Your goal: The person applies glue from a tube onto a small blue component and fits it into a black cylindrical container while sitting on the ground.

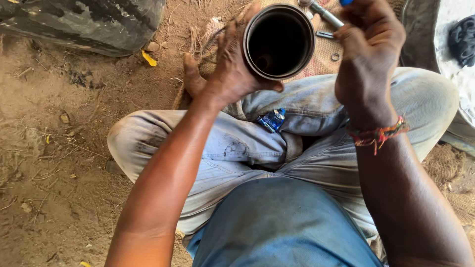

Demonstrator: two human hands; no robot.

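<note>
Beside metal cylinder (278, 42): tyre (89, 22), burlap mat (321, 54), blue wrapper (271, 120).

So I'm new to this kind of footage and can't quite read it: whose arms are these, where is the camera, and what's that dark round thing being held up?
There is one picture, taken by a camera worn on a person's head and looking down, so both arms are the wearer's own. The person sits cross-legged on bare dirt ground in worn grey trousers. The left hand grips a dark metal cylinder, a hollow sleeve whose open end faces the camera. The right hand, with a woven thread band at the wrist, is raised beside it and seems to hold something with a blue tip, mostly cut off. On a woven mat beyond lie a metal rod and a small ring. A black tyre lies at upper left.
</note>
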